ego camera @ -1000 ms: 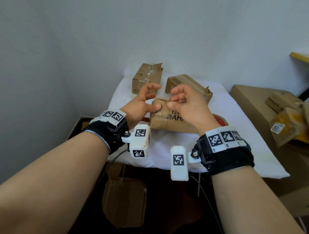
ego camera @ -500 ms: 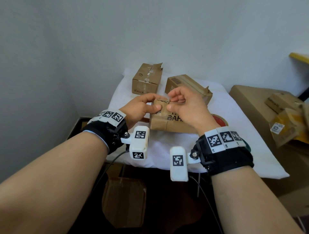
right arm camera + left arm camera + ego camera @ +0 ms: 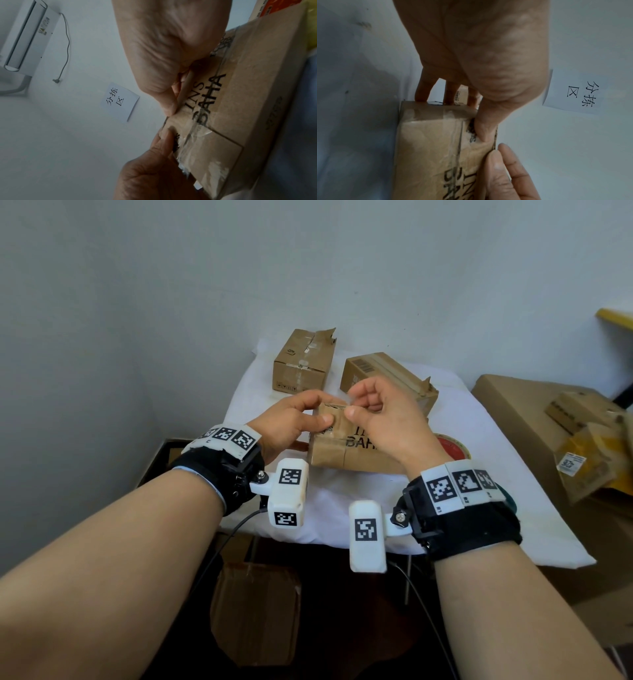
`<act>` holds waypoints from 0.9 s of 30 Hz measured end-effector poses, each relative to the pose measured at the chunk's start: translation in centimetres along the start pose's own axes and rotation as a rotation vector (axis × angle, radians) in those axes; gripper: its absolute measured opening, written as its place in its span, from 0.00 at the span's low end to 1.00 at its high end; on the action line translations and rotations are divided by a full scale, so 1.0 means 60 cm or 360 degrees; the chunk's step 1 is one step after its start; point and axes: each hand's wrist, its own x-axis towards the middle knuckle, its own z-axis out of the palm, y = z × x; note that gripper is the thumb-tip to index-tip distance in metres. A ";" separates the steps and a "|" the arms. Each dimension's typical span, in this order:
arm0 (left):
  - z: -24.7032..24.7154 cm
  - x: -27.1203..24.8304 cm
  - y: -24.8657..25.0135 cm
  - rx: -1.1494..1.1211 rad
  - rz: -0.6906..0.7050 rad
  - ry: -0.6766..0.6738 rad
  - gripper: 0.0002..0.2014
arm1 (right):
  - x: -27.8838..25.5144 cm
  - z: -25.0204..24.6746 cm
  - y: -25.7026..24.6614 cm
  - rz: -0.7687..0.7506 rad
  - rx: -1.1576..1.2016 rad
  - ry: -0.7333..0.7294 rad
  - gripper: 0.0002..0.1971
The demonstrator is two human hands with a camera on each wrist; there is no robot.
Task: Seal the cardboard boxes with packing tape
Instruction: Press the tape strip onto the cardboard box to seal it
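Head view shows a person bent over a small table (image 3: pixel 513 508) draped in white cloth, both hands meeting at the top edge of a printed cardboard box (image 3: pixel 342 453) that lies at the near middle of the table. The left hand (image 3: pixel 291 422) comes in from the box's left end: its thumb presses flat on the front face just under the top edge, and its fingers curl over the top, so it grips that corner. The right hand (image 3: pixel 387 419) sits just beside it, touching the same edge, thumb and forefinger pinching the cardboard lip while the other fingers are tucked in. From the left wrist, the thumb (image 3: pixel 483 129) lies on the printed face, with glossy clear tape (image 3: pixel 428 112) already running across the box below it. From the right wrist, the pinching fingertips (image 3: pixel 169 106) close on the thin edge right above the black lettering, and the other hand's thumb meets the edge just below. A roll of packing tape (image 3: pixel 452 448) with a red core lies on the cloth behind the right wrist, close to the box's right end. Two more cardboard boxes stand at the back of the table, one (image 3: pixel 303 361) to the left, another (image 3: pixel 387 374) to the right.
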 end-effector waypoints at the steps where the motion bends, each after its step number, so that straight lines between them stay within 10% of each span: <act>1: 0.000 0.000 0.000 -0.0002 -0.0003 -0.0001 0.13 | 0.001 0.000 0.000 0.0005 0.0002 -0.0002 0.12; 27: 0.004 -0.005 0.002 0.0041 0.0010 0.0087 0.24 | 0.013 0.012 0.002 0.0134 -0.0016 0.0136 0.10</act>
